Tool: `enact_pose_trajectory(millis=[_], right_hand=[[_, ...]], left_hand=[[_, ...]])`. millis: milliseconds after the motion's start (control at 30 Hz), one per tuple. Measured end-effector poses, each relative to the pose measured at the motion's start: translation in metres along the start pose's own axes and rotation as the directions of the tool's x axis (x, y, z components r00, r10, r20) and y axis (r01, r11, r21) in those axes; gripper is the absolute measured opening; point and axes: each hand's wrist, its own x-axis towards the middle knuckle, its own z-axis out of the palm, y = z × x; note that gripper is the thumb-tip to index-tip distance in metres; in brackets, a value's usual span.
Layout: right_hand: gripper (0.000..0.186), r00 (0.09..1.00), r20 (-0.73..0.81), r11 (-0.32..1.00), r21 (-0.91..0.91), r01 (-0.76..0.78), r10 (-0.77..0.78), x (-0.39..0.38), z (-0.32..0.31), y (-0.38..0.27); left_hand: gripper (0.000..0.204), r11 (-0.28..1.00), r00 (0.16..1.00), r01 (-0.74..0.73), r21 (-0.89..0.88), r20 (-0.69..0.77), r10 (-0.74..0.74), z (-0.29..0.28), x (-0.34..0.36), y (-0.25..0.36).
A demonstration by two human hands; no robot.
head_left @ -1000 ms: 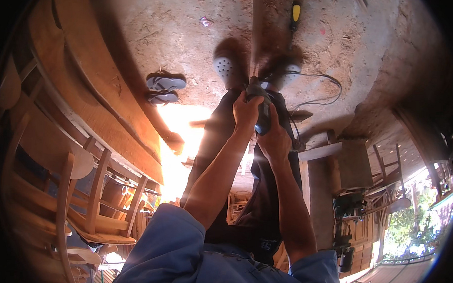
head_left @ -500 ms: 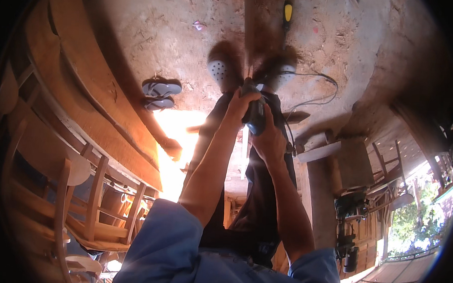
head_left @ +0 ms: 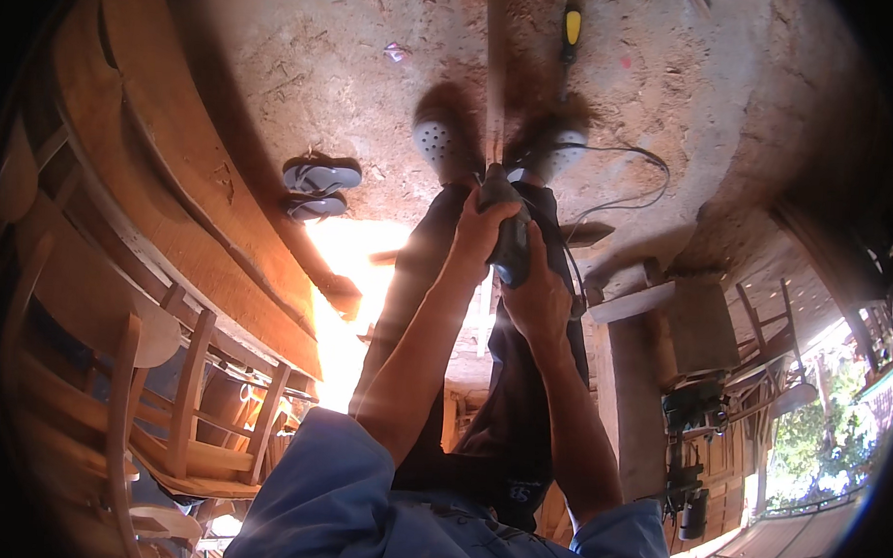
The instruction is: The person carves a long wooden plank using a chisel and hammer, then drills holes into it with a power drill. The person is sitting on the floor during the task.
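Dusty floor, work looks under way; what's left, I can't tell. Left hand wraps front of dark power tool, right hand grips its rear; tool's between the legs, nose at brown strip.

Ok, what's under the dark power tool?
Past the nose of the power tool, a long brown strip shows between the grey clogs. What lies directly beneath is hidden by it, the left hand and right hand.

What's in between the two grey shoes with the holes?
In the head view, a long, narrow brown strip, probably wood, runs between the left shoe and the right shoe.
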Motion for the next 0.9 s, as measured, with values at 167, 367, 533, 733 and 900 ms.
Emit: enact_pose_trajectory(millis=[167, 367, 533, 733, 900], right_hand=[[0.091, 0.998, -0.059, 0.999, 0.016, 0.039, -0.038, 0.021, 0.016, 0.003], [0.091, 0.993, -0.085, 0.997, 0.011, 0.078, -0.077, 0.026, 0.019, 0.010], [0.091, 0.994, -0.077, 0.997, 0.004, 0.074, -0.074, 0.031, 0.017, 0.011], [0.093, 0.996, -0.061, 0.997, 0.017, 0.071, -0.070, 0.032, 0.018, 0.013], [0.095, 0.994, -0.075, 0.996, 0.014, 0.083, -0.082, 0.035, 0.019, 0.014]], left_hand=[[0.074, 0.922, 0.918, -0.248, 0.297, -0.232, 0.322, 0.014, 0.002, -0.008], [0.061, 0.852, 0.846, -0.283, 0.441, -0.304, 0.438, 0.021, 0.002, -0.006], [0.060, 0.860, 0.853, -0.279, 0.427, -0.302, 0.426, 0.023, 0.002, -0.004], [0.060, 0.856, 0.853, -0.275, 0.438, -0.300, 0.427, 0.023, 0.008, -0.007], [0.059, 0.848, 0.848, -0.272, 0.455, -0.302, 0.434, 0.023, 0.009, -0.007]])
